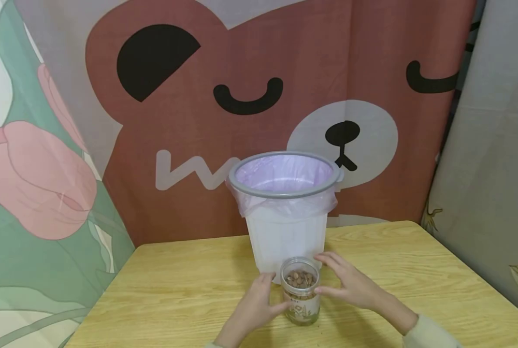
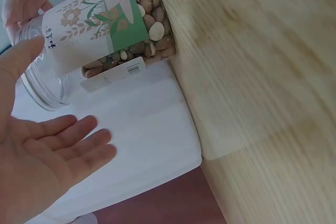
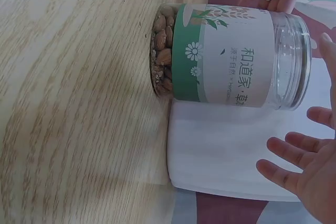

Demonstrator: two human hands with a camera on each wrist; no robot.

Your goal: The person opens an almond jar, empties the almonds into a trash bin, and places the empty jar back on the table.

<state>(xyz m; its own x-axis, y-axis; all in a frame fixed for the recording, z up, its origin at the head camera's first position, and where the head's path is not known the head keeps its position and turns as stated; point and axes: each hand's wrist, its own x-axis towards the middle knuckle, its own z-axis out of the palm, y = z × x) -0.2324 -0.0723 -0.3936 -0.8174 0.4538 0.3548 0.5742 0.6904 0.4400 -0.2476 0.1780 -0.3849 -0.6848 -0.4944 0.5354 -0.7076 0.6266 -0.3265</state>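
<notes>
A clear, lidless jar (image 1: pixel 303 309) of nuts stands upright on the table, just in front of a white bin. Its wrap-around label (image 3: pixel 226 56) is white and green with flowers, and almonds (image 3: pixel 164 51) show through the wall near its base. To the left of the jar is my left hand (image 1: pixel 255 304), fingers extended and thumb tip at the jar's side. On the other side my right hand (image 1: pixel 353 284) is spread, with its thumb and fingertips close to the rim. Neither hand grips the jar.
The white bin (image 1: pixel 287 237) has a grey ring (image 1: pixel 285 195) round its top and a thin purple liner (image 1: pixel 280 169) folded over it. Beneath everything is a wood-grain table (image 1: pixel 176 290). A curtain (image 1: pixel 189 130) with a bear print hangs close behind the table.
</notes>
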